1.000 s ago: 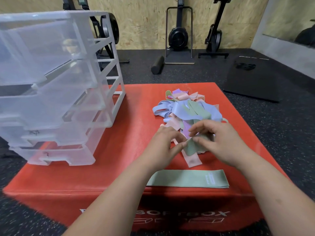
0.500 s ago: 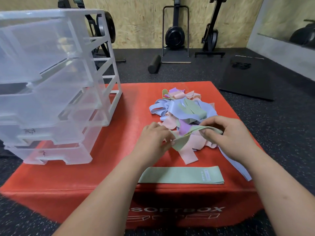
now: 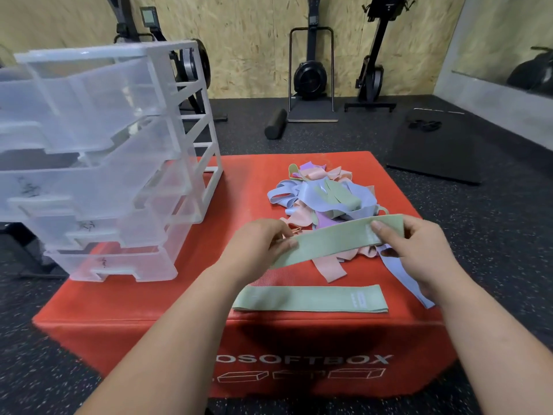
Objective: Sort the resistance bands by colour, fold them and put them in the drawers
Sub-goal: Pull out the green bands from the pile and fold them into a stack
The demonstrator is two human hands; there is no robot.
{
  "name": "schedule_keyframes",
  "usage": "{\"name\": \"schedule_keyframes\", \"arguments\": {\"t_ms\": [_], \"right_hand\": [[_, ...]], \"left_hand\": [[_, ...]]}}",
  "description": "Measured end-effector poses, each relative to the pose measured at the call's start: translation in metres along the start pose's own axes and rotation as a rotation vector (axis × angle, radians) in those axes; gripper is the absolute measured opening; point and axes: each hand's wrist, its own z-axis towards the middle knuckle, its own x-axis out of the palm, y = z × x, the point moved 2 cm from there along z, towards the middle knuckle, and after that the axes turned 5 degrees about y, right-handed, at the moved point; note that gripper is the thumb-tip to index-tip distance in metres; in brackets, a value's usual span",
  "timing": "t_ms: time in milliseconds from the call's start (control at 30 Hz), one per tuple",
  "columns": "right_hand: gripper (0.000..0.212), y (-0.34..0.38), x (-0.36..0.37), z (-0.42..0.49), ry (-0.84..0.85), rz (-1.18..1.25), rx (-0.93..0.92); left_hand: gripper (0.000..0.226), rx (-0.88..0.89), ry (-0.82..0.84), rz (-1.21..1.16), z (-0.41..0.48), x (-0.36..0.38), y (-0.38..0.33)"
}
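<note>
**Surface.** The work surface is a red padded box (image 3: 149,310). The white lettering on its front face reads in part "OSOFTBOX". The box stands on a dark speckled floor (image 3: 484,241).

**Task item.** A green band (image 3: 335,241) is held just above the near half of the box top. It is drawn out flat between both hands and slopes upward toward the box's right side.
- The left hand (image 3: 257,244) pinches the band's lower end, thumb on top.
- The right hand (image 3: 425,247) pinches the upper end, thumb pressed on the face beside a pale label.

Both grips are clamped on this band.

**Other bands.**
- A second green band (image 3: 308,299) lies flat along the box's front edge, below the held one.
- A loose pile of bands (image 3: 323,199) in blue, pink, purple and green sits right of centre on the box top, behind the held band.
- A blue band (image 3: 404,277) trails from the pile to the box's right edge, passing under the right hand.

**Storage.** A clear plastic drawer unit (image 3: 104,163) stands on the box's left rear part. Its drawers are pulled out in steps and reach past the box's left edge.

**Room.**
- Behind the box is a chipboard wall (image 3: 254,40).
- Upright exercise machines (image 3: 309,76) stand against that wall.
- A black foam roller (image 3: 276,124) lies on the floor behind the box.
- A black mat (image 3: 434,145) lies on the floor to the box's right rear.
</note>
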Motion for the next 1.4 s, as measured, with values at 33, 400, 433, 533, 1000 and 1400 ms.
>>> {"name": "schedule_keyframes", "arguments": {"t_ms": [33,400,433,533,1000,1400], "right_hand": [[0.009,-0.001,0.001,-0.002,0.004,-0.009,0.0],[0.021,-0.025,0.002,-0.026,-0.009,-0.06,0.094],[0.02,-0.026,0.003,-0.028,-0.009,-0.056,0.102],[0.014,-0.029,0.006,-0.032,0.015,-0.046,0.125],[0.014,-0.065,-0.004,-0.035,0.054,-0.31,0.283],[0.018,-0.063,0.004,-0.033,0.116,-0.821,0.165]], "left_hand": [[0.012,-0.022,0.043,-0.033,-0.004,-0.002,0.0],[0.009,-0.14,0.235,-0.059,-0.06,-0.026,0.016],[0.011,-0.142,0.222,-0.078,-0.063,-0.028,0.018],[0.018,-0.162,0.151,-0.176,-0.074,-0.034,0.027],[0.026,-0.418,0.034,-0.22,-0.087,-0.025,0.046],[0.025,-0.397,0.105,-0.048,-0.081,-0.007,0.047]]}}
